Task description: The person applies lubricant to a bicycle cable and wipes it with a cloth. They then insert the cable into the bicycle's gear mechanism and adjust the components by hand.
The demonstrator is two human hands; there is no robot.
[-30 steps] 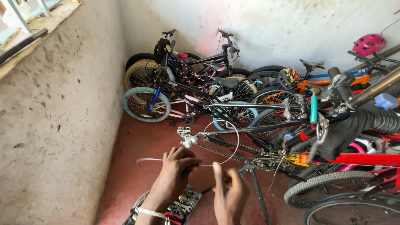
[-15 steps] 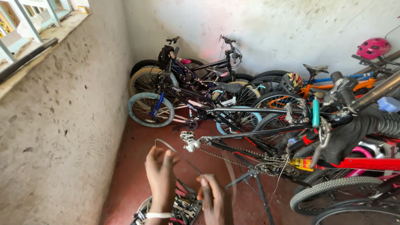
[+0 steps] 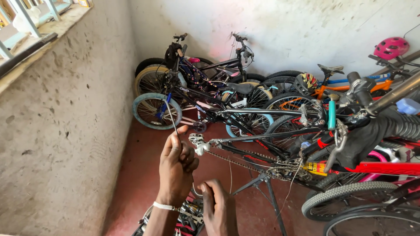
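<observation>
Your left hand [image 3: 176, 164] is raised in front of you, its fingers [image 3: 174, 146] pressed together around a thin, stiff metal cable [image 3: 169, 114] that rises out of the fist in a slight curve toward the parked bicycles. Your right hand [image 3: 217, 206] sits lower and just beside it, fingers curled shut, pinching the same wire where it loops down between both hands. A pale beaded bracelet [image 3: 165, 206] circles your left wrist. Just right of the left hand, a silver rear derailleur [image 3: 199, 143] hangs at the end of a greasy chain [image 3: 238, 162] on a black frame held up by a folding work stand [image 3: 262, 188]. Below your hands lies an open tool case [image 3: 189, 214], partly hidden. The floor [image 3: 140, 175] is smooth red concrete; the wall [image 3: 57, 131] to your left is rough, pitted plaster. Several bicycles [image 3: 197, 91] lean against the whitewashed back wall, and a glossy pink helmet [image 3: 391, 47] rests at the far right.
</observation>
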